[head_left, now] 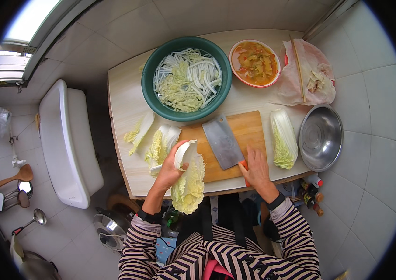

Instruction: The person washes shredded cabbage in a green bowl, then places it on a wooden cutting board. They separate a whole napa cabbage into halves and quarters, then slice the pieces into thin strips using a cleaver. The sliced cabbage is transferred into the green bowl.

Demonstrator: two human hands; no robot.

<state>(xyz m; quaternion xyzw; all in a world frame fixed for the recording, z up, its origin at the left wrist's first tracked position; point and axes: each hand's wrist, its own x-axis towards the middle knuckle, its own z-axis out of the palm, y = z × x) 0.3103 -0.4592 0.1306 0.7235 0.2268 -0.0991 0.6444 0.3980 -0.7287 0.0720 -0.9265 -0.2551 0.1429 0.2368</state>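
My left hand (171, 171) grips a napa cabbage leaf (189, 185) by its white base, its frilly yellow part hanging over the table's front edge. On the wooden cutting board (247, 126) a cleaver (222, 143) lies flat with its orange handle towards me. My right hand (258, 168) rests at that handle, the thumb across it and the fingers stretched over the board; whether it grips is unclear. Loose cabbage leaves (161, 143) lie left of the board, another leaf (140, 131) beyond them. A cabbage piece (284, 140) stands apart on the right.
Behind the board is a green basin (145, 80) of shredded cabbage in water. A bowl of soupy food (255, 63) and a plastic bag with chopsticks (297, 70) sit back right. A steel bowl (321, 138) is at the right edge. A white sink (68, 147) stands left.
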